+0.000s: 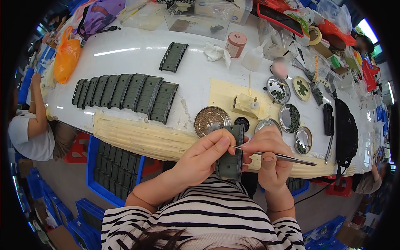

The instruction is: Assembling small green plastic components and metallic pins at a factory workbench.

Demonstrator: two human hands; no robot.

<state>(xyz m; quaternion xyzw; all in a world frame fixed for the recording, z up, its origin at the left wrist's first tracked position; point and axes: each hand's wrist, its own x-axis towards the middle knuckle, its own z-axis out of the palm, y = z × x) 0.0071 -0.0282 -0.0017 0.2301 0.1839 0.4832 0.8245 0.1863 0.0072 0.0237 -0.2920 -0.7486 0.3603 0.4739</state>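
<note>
My left hand grips a dark green rectangular strap piece and holds it upright just above the table's front edge. My right hand pinches metal tweezers, whose tips touch the piece near my left thumb. Close behind the hands stand a round metal dish of brown bits and a small black cup.
A row of overlapping green strap pieces lies at the left, one more farther back. Several small metal dishes with dark parts sit at the right beside a black bag. A blue crate stands below. Another person sits at the left.
</note>
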